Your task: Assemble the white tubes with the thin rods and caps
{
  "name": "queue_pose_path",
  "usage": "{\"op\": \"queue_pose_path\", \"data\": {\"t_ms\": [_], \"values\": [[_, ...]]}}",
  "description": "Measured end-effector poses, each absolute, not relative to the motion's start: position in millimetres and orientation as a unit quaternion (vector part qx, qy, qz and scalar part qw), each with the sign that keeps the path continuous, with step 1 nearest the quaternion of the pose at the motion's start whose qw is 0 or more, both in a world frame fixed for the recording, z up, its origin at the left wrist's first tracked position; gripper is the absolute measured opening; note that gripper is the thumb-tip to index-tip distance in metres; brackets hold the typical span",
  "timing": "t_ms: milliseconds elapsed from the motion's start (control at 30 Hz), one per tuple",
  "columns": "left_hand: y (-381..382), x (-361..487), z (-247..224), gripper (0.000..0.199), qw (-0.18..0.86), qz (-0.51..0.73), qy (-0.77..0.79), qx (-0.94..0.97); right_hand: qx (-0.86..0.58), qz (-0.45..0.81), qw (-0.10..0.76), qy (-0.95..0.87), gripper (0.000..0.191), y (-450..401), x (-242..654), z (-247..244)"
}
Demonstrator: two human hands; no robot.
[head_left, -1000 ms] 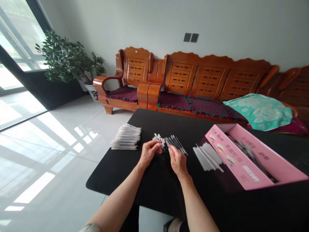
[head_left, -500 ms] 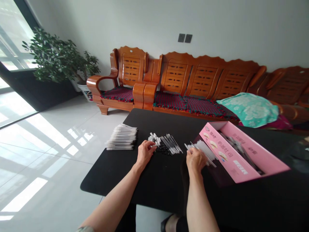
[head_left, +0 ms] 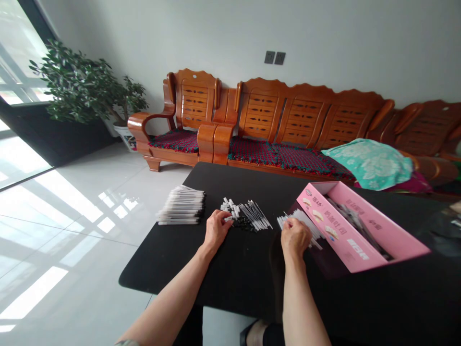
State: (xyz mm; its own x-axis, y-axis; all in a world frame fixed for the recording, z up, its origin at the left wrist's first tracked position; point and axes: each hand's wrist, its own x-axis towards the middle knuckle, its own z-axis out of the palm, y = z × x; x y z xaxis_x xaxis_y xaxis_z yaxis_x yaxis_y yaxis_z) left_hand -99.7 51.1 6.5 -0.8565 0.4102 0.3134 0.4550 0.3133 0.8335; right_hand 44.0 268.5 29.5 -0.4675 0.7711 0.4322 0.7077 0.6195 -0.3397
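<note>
My left hand [head_left: 217,229] rests on the table with its fingertips pinched on a small white cap [head_left: 228,218]. Just beyond lie heaps of short white caps [head_left: 229,205] and black caps [head_left: 243,223]. To their right is a fan of thin pen refills [head_left: 256,215]. My right hand [head_left: 296,235] is closed over a pile of white pen tubes [head_left: 312,227]; its fingertips touch the pile, but the hand hides what they grip. Left of my left hand, white pens with dark ends [head_left: 183,206] are laid in a stack.
A pink open box [head_left: 334,226] with dark contents stands at the right, close to the tubes. Everything lies on a black table [head_left: 173,262]. Behind it are a wooden sofa [head_left: 298,113] with a turquoise cloth [head_left: 370,163] and a potted plant [head_left: 82,86].
My right hand has shifted slightly right onto the tube pile, and the tube end that stuck out past its fingertips no longer shows. My left hand stays nearly in place.
</note>
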Motion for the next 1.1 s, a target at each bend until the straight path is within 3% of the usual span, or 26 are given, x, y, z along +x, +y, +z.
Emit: {"op": "queue_pose_path", "data": {"t_ms": [267, 533, 867, 1100], "values": [[52.9, -99.2, 6.9, 0.012, 0.042, -0.52, -0.807, -0.276, -0.491, 0.106, 0.128, -0.855, 0.021, 318.8, 22.2, 74.9], [52.1, -96.8, 5.3, 0.011, 0.046, -0.529, -0.799, -0.283, -0.43, 0.045, -0.014, -0.902, 0.027, 346.6, -14.1, 67.3], [53.1, -97.5, 3.8, 0.012, 0.039, -0.535, -0.793, -0.288, -0.403, 0.052, -0.012, -0.914, 0.022, 359.4, -13.5, 56.7], [52.2, -97.2, 5.8, 0.012, 0.043, -0.534, -0.794, -0.288, -0.395, 0.065, 0.037, -0.916, 0.023, 366.8, -15.7, 67.1]]}}
